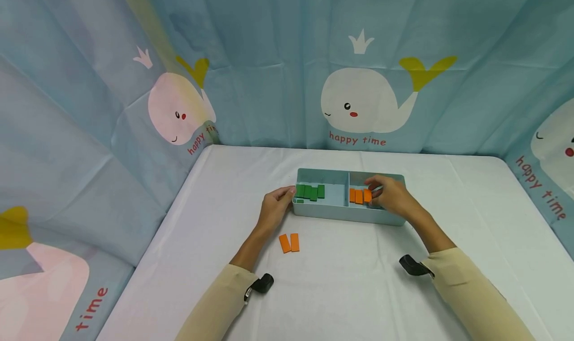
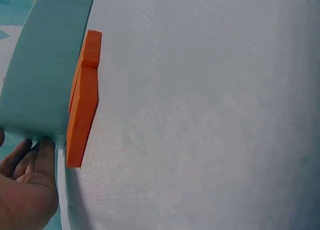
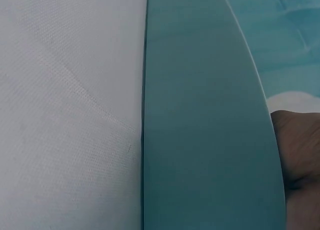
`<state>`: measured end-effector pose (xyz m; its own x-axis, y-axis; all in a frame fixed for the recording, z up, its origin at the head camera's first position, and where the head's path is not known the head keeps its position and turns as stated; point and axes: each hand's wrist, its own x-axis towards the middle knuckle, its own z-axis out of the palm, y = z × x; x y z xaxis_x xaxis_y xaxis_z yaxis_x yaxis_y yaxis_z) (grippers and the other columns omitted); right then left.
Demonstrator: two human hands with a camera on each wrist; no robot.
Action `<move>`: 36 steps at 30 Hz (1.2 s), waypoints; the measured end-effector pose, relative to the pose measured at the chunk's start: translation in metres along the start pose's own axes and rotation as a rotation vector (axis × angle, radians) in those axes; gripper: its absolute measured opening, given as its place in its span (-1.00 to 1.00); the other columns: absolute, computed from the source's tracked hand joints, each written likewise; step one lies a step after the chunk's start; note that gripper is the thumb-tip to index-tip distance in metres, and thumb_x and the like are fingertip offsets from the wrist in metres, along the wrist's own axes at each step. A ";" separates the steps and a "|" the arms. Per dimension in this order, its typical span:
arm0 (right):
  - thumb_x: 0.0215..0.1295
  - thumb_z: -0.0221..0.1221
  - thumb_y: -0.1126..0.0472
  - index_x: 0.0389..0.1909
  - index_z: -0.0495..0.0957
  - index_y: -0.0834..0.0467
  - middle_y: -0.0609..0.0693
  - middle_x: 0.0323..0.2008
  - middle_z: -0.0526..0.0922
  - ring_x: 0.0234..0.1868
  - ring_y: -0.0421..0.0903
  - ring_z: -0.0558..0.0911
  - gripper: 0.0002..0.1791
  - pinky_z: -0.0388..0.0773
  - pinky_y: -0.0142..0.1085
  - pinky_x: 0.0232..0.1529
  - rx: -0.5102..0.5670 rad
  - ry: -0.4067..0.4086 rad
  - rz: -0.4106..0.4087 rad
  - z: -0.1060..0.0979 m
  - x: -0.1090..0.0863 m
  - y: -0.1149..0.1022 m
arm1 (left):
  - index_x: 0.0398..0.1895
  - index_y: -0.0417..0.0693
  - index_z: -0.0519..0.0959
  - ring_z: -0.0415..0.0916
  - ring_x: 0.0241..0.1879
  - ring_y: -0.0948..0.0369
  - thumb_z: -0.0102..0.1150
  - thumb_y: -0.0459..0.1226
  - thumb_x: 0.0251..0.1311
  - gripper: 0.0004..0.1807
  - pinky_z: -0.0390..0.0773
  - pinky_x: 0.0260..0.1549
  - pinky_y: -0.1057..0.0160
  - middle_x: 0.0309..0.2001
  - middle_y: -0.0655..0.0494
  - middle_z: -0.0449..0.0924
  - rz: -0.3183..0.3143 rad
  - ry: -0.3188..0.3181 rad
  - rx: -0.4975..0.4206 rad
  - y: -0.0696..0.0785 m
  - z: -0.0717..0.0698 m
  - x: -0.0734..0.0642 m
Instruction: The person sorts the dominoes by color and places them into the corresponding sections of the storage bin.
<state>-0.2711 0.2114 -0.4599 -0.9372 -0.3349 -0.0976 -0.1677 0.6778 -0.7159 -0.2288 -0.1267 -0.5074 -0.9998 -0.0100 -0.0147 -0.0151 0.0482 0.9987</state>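
A pale teal two-compartment box (image 1: 341,213) sits on the white table. My left hand (image 1: 274,207) holds its left end, thumb up at the rim; in the left wrist view the fingers (image 2: 44,160) lie against the end wall. Several green tiles (image 1: 314,193) lie in the left compartment. My right hand (image 1: 394,196) reaches into the right compartment, index finger and thumb at the ends of an orange tile (image 1: 367,195), pinching it. Two more orange tiles (image 1: 356,196) lie beside that one. In the right wrist view the box wall (image 3: 210,115) hides the right fingers.
Two orange tiles (image 1: 289,243) lie on the white cloth (image 1: 341,281) in front of the box, near the left forearm. Behind the table hangs a blue curtain (image 1: 269,101) printed with whales. A black wrist device (image 1: 413,266) sits at the right sleeve.
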 end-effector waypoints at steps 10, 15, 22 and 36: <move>0.41 0.28 0.44 0.39 0.47 0.34 0.39 0.29 0.54 0.20 0.30 0.65 -0.45 0.74 0.08 0.10 -0.012 0.004 -0.017 -0.002 -0.001 0.001 | 0.35 -0.29 0.58 0.61 0.32 0.02 0.18 -0.05 0.58 -0.47 0.62 0.27 0.18 0.28 -0.16 0.66 0.003 0.001 0.017 0.001 -0.001 0.000; 0.41 0.29 0.44 0.40 0.47 0.33 0.38 0.29 0.55 0.20 0.30 0.66 -0.45 0.74 0.08 0.09 0.002 0.010 -0.017 -0.002 -0.003 0.000 | 0.35 -0.29 0.58 0.62 0.31 0.05 0.17 -0.05 0.59 -0.47 0.63 0.26 0.21 0.27 -0.14 0.67 -0.002 -0.002 0.023 0.000 0.000 0.000; 0.43 0.25 0.44 0.41 0.47 0.33 0.38 0.29 0.55 0.18 0.30 0.67 -0.46 0.76 0.03 0.04 0.043 0.034 -0.032 -0.005 -0.008 -0.004 | 0.36 -0.28 0.58 0.61 0.32 0.04 0.17 -0.05 0.59 -0.47 0.63 0.27 0.20 0.28 -0.15 0.66 0.005 -0.011 0.016 0.000 -0.001 0.000; 0.42 0.33 0.39 0.37 0.54 0.25 0.29 0.24 0.64 0.11 0.21 0.72 -0.48 0.75 0.03 0.02 0.045 0.125 -0.074 -0.002 -0.024 -0.007 | 0.37 -0.30 0.57 0.59 0.33 -0.03 0.16 -0.07 0.59 -0.47 0.62 0.28 0.15 0.30 -0.19 0.64 -0.004 0.000 0.026 0.001 0.000 -0.001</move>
<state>-0.2480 0.2158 -0.4507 -0.9539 -0.2973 0.0413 -0.2268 0.6236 -0.7482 -0.2283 -0.1267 -0.5061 -0.9998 -0.0104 -0.0188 -0.0196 0.0741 0.9971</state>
